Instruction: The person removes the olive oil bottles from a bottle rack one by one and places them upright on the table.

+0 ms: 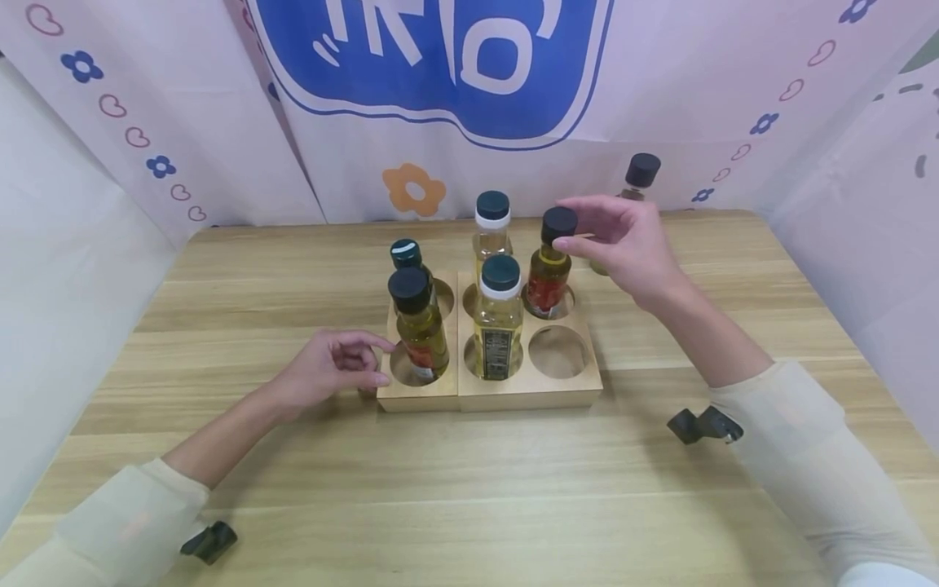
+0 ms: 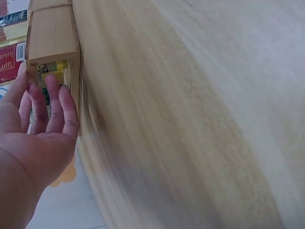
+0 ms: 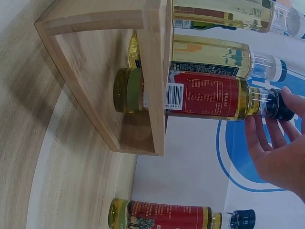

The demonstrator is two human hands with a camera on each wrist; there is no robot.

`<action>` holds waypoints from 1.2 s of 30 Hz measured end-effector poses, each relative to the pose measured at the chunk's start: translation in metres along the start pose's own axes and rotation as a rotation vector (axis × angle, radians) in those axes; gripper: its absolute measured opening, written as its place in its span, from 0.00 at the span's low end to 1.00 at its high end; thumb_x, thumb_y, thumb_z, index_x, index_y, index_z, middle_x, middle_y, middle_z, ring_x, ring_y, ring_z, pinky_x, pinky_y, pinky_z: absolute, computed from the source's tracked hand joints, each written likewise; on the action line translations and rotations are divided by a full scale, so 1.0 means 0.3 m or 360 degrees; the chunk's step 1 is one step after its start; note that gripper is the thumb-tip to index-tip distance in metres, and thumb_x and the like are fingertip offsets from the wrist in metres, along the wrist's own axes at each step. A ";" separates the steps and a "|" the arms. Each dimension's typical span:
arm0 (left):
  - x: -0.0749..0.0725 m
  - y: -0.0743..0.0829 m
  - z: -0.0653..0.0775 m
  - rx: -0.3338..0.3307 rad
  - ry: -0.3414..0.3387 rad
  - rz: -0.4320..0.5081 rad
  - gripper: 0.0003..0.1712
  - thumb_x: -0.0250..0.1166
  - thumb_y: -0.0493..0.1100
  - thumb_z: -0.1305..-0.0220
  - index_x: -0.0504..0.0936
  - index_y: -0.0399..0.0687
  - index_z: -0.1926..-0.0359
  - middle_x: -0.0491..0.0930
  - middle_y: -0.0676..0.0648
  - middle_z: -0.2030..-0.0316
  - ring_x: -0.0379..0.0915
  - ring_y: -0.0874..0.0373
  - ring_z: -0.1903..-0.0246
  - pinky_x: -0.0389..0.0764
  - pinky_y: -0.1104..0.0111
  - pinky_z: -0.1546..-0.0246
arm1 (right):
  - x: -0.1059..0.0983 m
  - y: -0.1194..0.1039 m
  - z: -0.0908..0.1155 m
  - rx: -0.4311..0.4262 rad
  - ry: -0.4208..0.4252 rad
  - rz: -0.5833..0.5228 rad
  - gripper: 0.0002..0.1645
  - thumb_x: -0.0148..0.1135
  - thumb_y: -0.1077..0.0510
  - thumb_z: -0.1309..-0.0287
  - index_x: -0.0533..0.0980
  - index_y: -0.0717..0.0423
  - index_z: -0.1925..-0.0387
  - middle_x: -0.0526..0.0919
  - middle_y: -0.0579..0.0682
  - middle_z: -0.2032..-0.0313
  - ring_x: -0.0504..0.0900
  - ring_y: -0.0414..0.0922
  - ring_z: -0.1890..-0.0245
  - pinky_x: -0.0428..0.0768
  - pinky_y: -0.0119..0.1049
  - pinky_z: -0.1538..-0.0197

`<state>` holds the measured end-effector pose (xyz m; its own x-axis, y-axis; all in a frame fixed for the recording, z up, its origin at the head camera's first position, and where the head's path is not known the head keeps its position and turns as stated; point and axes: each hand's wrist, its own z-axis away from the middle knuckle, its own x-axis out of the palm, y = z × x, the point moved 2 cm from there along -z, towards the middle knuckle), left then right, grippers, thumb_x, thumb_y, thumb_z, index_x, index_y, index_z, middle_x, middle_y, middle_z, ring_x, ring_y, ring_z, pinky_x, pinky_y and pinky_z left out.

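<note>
A wooden bottle rack (image 1: 530,397) with round holes stands on the table. My right hand (image 1: 623,249) pinches the black cap of an oil bottle (image 1: 548,281) with a red label. This bottle stands in the back right hole, its lower end inside the rack in the right wrist view. My left hand (image 1: 326,371) is at the rack's left end, thumb and forefinger by its top edge, fingers loosely bent in the left wrist view. Closest to it is a black-capped oil bottle (image 1: 424,342). Two clear bottles, one in front (image 1: 500,322) and one behind (image 1: 492,232), fill the middle holes.
A dark-green-capped bottle (image 1: 406,254) stands in the back left hole, partly hidden. Behind my right hand, another black-capped bottle (image 1: 642,173) stands on the table (image 1: 469,497). A printed cloth (image 1: 352,155) hangs along the table's back edge.
</note>
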<state>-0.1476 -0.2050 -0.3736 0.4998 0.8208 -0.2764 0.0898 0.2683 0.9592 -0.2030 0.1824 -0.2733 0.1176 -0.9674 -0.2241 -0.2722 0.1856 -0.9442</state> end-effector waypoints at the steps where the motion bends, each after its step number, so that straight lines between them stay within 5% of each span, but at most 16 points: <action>1: 0.000 -0.001 0.000 -0.0002 -0.0002 0.0011 0.23 0.73 0.29 0.39 0.78 0.24 0.44 0.82 0.51 0.71 0.77 0.63 0.72 0.80 0.71 0.70 | 0.000 -0.001 0.000 -0.0001 -0.0001 -0.0008 0.24 0.73 0.70 0.41 0.83 0.59 0.43 0.88 0.43 0.54 0.88 0.41 0.57 0.84 0.29 0.51; 24: -0.003 -0.009 0.006 0.0015 0.0033 -0.0053 0.23 0.75 0.31 0.40 0.82 0.27 0.44 0.83 0.50 0.75 0.75 0.60 0.76 0.76 0.71 0.75 | 0.004 -0.033 0.013 0.0023 0.0045 0.0064 0.24 0.75 0.69 0.42 0.82 0.65 0.43 0.89 0.41 0.56 0.89 0.39 0.60 0.84 0.29 0.53; 36: -0.002 -0.007 0.004 -0.0019 0.0043 -0.0054 0.24 0.75 0.31 0.40 0.82 0.27 0.44 0.83 0.49 0.75 0.76 0.61 0.76 0.78 0.71 0.74 | -0.004 -0.034 -0.002 -0.0037 0.0085 -0.0079 0.21 0.73 0.74 0.44 0.86 0.60 0.48 0.91 0.46 0.57 0.90 0.40 0.61 0.84 0.27 0.59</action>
<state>-0.1470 -0.2068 -0.3752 0.4731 0.8246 -0.3102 0.0959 0.3018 0.9485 -0.2009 0.1817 -0.2634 0.0808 -0.9833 -0.1633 -0.2894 0.1336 -0.9478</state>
